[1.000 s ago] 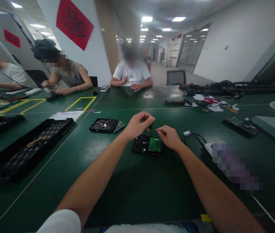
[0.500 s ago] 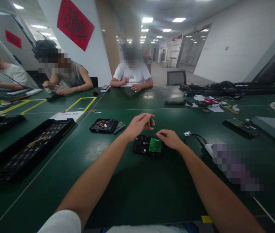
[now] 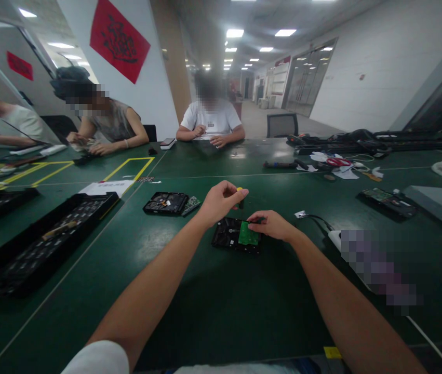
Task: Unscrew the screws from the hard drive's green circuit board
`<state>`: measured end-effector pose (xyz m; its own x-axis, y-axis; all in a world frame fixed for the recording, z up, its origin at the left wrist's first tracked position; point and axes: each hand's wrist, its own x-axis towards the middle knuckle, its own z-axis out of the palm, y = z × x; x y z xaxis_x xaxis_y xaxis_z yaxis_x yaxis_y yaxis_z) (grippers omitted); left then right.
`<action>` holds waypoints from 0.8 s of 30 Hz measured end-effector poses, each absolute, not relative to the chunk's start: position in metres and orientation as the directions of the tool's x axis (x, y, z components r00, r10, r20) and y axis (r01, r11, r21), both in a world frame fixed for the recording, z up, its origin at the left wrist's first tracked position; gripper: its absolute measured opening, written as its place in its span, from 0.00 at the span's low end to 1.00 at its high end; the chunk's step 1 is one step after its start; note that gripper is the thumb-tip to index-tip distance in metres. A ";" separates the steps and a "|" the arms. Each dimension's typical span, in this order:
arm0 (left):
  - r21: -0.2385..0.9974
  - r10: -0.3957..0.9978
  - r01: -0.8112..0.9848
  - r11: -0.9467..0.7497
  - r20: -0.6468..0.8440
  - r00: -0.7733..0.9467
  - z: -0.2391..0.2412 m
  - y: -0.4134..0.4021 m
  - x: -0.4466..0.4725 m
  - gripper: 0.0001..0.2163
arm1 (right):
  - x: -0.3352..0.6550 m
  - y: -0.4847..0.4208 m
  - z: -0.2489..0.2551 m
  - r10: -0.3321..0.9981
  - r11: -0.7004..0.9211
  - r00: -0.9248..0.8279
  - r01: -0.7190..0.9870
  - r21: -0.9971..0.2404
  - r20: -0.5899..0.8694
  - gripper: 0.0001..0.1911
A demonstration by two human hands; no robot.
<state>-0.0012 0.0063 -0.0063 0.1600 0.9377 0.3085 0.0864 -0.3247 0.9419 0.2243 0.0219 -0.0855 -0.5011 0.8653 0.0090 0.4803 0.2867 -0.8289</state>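
Ceiling lights (image 3: 235, 33) line the far corridor (image 3: 255, 117); glass doors (image 3: 304, 78) and white wall (image 3: 372, 67) stand right, a pillar (image 3: 151, 98) with red calligraphy poster (image 3: 120, 44) left, a mesh-backed chair (image 3: 282, 125) beyond the table (image 3: 240, 306).

A black hard drive (image 3: 225, 235) with green board (image 3: 247, 235) lies flat below upright screwdriver (image 3: 241, 204).

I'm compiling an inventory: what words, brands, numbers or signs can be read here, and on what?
No text is readable.
Large red poster: black brush writing, too blurred.
Small red poster: too blurred.
White paper: print too small.
White shirt: chest mark too small.
Green circuit board: nothing legible.
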 end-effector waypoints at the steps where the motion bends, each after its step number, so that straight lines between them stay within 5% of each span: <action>1: 0.942 0.936 0.077 -0.326 0.311 0.166 -0.006 0.006 0.000 0.20 | 0.224 0.022 -0.085 0.866 0.288 -0.500 0.484 -0.826 0.009 0.16; 9: 0.929 0.858 0.001 -0.369 0.341 0.384 -0.005 0.002 0.004 0.19 | 0.224 0.022 -0.085 0.857 0.284 -0.515 0.477 -0.832 -0.003 0.20; 18: 0.974 0.910 -0.146 -0.173 0.215 0.353 -0.002 0.003 -0.001 0.18 | 0.225 0.026 -0.090 0.861 0.252 -0.508 0.481 -0.840 -0.033 0.19; 24: 0.971 0.938 0.004 -0.237 0.228 0.262 -0.001 0.003 0.000 0.18 | 0.226 0.026 -0.088 0.857 0.244 -0.513 0.495 -0.834 -0.054 0.19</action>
